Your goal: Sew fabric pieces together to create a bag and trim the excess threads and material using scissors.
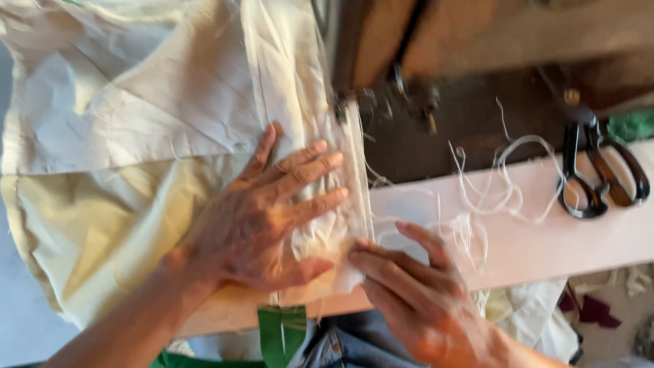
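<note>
Nearest the camera: a strip of green fabric hangs at the table edge, just below the heel of the left hand.

Right hand: fingers drawn narrow, tips nipping the near corner of the folded cream cloth. Judged to be keeping the hem edge taut and lined up.

Left hand: laid flat on the cloth, 4 fingers spread wide and pointing at the needle; nothing gripped, only pressed. Judged to be pinning the fold flat.

Beyond the fingertips: the fold runs up under the presser foot of a sewing machine; detail blurred. The rest of the cloth spreads left of the left hand.

Right of the right hand's fingers: loose white thread ends on the pale table.

Farther right, well apart: 1 pair of black-handled scissors.
</note>
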